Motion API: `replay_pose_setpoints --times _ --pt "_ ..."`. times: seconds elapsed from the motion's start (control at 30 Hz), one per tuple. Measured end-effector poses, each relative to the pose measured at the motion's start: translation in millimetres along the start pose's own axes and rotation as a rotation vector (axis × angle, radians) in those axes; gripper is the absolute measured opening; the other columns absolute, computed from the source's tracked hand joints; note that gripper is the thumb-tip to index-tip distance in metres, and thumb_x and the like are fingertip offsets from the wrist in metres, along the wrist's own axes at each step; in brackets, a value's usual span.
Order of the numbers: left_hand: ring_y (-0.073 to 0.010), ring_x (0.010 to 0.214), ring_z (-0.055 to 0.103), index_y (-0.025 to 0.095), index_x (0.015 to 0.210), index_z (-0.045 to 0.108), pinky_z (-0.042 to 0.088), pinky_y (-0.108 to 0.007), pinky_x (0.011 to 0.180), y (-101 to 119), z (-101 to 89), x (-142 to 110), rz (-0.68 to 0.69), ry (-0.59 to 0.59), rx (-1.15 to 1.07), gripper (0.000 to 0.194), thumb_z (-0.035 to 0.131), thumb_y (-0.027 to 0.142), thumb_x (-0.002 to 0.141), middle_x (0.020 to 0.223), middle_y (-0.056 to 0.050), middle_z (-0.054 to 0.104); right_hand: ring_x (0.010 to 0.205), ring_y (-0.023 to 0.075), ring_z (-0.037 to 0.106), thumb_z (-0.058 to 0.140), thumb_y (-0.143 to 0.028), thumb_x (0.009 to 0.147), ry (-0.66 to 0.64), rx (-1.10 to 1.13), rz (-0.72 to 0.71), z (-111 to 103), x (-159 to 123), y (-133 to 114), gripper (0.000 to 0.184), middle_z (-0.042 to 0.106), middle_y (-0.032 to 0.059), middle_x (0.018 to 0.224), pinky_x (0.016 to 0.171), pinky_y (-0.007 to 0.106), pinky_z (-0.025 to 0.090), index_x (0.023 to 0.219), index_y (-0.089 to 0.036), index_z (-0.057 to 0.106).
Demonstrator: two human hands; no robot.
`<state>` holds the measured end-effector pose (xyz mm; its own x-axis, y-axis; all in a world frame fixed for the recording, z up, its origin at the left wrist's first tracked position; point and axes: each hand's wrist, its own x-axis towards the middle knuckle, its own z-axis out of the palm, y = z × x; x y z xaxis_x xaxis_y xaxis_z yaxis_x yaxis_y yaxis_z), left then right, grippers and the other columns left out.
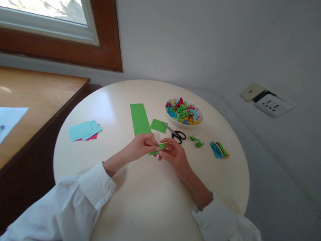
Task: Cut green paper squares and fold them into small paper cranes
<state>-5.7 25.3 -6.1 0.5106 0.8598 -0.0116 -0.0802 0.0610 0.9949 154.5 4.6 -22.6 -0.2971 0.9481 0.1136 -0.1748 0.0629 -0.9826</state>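
The person works at a round white bench [146, 211], and I take the scissors [172, 130] as the landmark for all places. The left hand [140, 147] and the right hand [177, 158] are close together, on the person's side of the scissors. Both have their fingertips pinched on one small folded green paper [162, 146], which is above the bench, nearer to the person than the scissors and a little to their left. The left hand grips it from the left end and the right hand from the right end.

The tip of the scissors lies over a corner of a green square [158, 125]. Farther to the left of the scissors is a long green strip [140, 117]; its near end goes behind the left hand, and I cannot tell if they touch. Well to the left of the scissors are light blue sheets [81, 131], lying on some red paper [94, 136].

Just beyond the scissors stands a white bowl [186, 126], full of small folded paper figures [181, 112] in many colours. Near the scissors, on their right, are green folded pieces [199, 144], and farther to the right lies a bundle of coloured papers [219, 150].
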Motion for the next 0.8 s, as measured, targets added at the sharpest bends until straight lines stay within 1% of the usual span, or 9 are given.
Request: replay_pose_setpoints --times 0.13,0.33,0.47,0.67,0.8 --pt "-0.0111 0.054 0.058 0.015 0.066 0.051 0.040 -0.022 0.051 -0.4 0.0 -0.3 0.015 -0.030 0.025 0.026 0.068 0.035 0.069 0.058 -0.003 0.065 0.058 0.0141 0.062 0.069 -0.032 0.065 0.000 -0.012 0.032 -0.1 0.0 -0.2 0.033 0.059 -0.0047 0.064 0.051 0.027 0.048 0.089 -0.022 0.049" --pt "-0.0122 0.055 0.059 0.015 0.067 0.051 0.040 -0.022 0.051 -5.2 -1.3 0.4 0.011 -0.055 0.016 0.025 0.068 0.035 0.069 0.059 -0.003 0.066 0.058 0.0129 0.062 0.070 -0.028 0.063 -0.003 0.028 0.058 -1.1 0.6 2.7 0.031 0.060 -0.0051 0.064 0.050 0.024 0.047 0.086 -0.022 0.050" --pt "-0.0126 0.057 0.060 0.015 0.067 0.052 0.039 -0.022 0.052 -5.0 -1.1 0.3 0.035 -0.040 0.061 0.025 0.066 0.035 0.071 0.060 -0.005 0.067 0.056 0.0116 0.061 0.071 -0.030 0.063 0.023 0.030 0.062 0.7 1.0 1.5 0.029 0.060 -0.0047 0.065 0.049 0.024 0.047 0.081 -0.021 0.051" --pt "-0.0143 0.061 0.062 0.014 0.069 0.053 0.044 -0.024 0.057 0.7 0.6 -1.2 0.035 -0.021 0.049 0.027 0.064 0.039 0.073 0.062 -0.005 0.066 0.051 0.0102 0.057 0.071 -0.031 0.064 0.066 -0.060 0.004 0.7 2.4 -1.5 0.019 0.058 -0.0044 0.060 0.051 0.026 0.049 0.068 -0.019 0.057" --pt "-0.0145 0.063 0.062 0.014 0.072 0.057 0.046 -0.026 0.061 2.7 0.7 -1.4 0.059 0.013 0.061 0.027 0.062 0.040 0.073 0.064 -0.005 0.065 0.054 0.0117 0.058 0.069 -0.030 0.066 0.081 -0.148 -0.018 -1.6 2.4 -1.6 0.013 0.061 -0.0021 0.059 0.056 0.028 0.050 0.067 -0.019 0.061"
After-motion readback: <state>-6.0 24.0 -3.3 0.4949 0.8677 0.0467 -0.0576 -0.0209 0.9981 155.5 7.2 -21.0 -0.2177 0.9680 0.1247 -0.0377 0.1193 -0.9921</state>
